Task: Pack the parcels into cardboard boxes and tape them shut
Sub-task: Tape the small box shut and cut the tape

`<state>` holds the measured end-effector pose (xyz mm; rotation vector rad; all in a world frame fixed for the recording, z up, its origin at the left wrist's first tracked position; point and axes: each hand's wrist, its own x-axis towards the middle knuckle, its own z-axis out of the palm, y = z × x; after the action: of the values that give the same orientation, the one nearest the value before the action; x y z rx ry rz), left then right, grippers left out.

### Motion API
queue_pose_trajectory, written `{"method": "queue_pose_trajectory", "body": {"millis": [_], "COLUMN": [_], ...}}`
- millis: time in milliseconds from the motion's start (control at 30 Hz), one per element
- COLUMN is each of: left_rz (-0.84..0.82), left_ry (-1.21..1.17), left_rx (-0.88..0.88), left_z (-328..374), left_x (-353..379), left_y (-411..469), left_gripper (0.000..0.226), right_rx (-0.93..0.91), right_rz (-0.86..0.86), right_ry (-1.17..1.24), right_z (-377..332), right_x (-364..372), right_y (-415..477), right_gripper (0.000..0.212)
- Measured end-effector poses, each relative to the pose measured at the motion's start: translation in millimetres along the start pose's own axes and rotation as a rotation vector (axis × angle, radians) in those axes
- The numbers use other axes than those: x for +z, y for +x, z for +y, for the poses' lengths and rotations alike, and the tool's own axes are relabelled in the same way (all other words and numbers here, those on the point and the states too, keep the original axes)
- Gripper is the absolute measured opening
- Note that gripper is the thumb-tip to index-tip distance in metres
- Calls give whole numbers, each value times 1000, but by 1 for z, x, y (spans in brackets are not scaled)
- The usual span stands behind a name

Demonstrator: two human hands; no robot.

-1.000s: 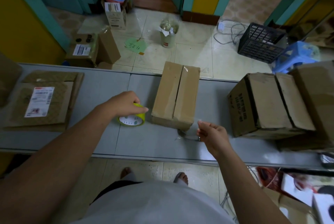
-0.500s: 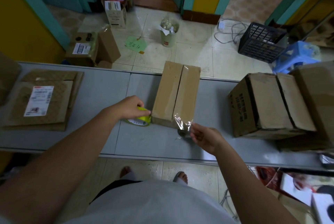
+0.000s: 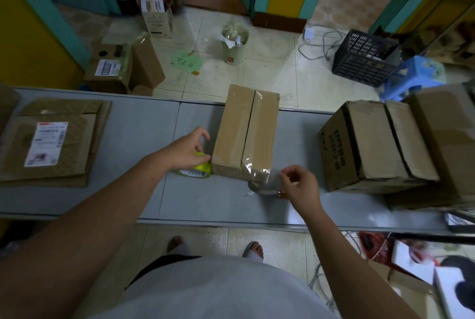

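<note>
A long cardboard box [image 3: 232,133] lies on the grey table [image 3: 133,138]. Clear tape runs along its top seam and down over its near end. A yellow-green tape roll [image 3: 199,172] sits against the box's near left corner. My left hand [image 3: 186,150] hovers over the roll with loosely curled fingers that grip nothing. My right hand [image 3: 299,186] is just right of the box's near end, its fingers loosely curled and holding nothing. A small metal cutter [image 3: 262,190] lies on the table beside that hand.
Flattened cardboard with a shipping label [image 3: 51,143] is stacked at the table's left. Two large cardboard boxes [image 3: 372,143] stand at the right. On the floor beyond are a black crate [image 3: 365,57], a bin [image 3: 232,44] and more boxes [image 3: 110,69].
My right hand pulled the tape down over the box's near end and let go of it. My left hand lifted off the tape roll toward the box.
</note>
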<state>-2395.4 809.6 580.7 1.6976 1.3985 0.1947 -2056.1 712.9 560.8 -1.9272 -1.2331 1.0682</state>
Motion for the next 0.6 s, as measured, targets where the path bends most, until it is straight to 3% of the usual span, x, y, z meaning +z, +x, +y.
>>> {"method": "queue_pose_trajectory", "body": {"millis": [133, 200, 267, 367, 467, 600], "left_rz": [-100, -168, -197, -231, -300, -421], "left_ry": [118, 168, 191, 259, 324, 371], "left_rx": [129, 149, 153, 160, 164, 164], "left_z": [10, 10, 9, 12, 14, 19], "left_x": [-5, -7, -10, -16, -22, -37], "left_y": [-4, 0, 3, 6, 9, 17], "left_gripper": [82, 78, 74, 72, 72, 76], "right_rx": [-197, -240, -301, -336, -279, -209], "right_rz": [-279, -281, -222, -273, -344, -430], "right_ry": [-746, -830, -811, -733, -473, -272], "right_z": [38, 50, 57, 56, 48, 9], "right_x": [-26, -31, -34, -43, -54, -31], "right_y": [2, 4, 5, -9, -42, -88], "right_gripper": [52, 47, 34, 37, 44, 31]}}
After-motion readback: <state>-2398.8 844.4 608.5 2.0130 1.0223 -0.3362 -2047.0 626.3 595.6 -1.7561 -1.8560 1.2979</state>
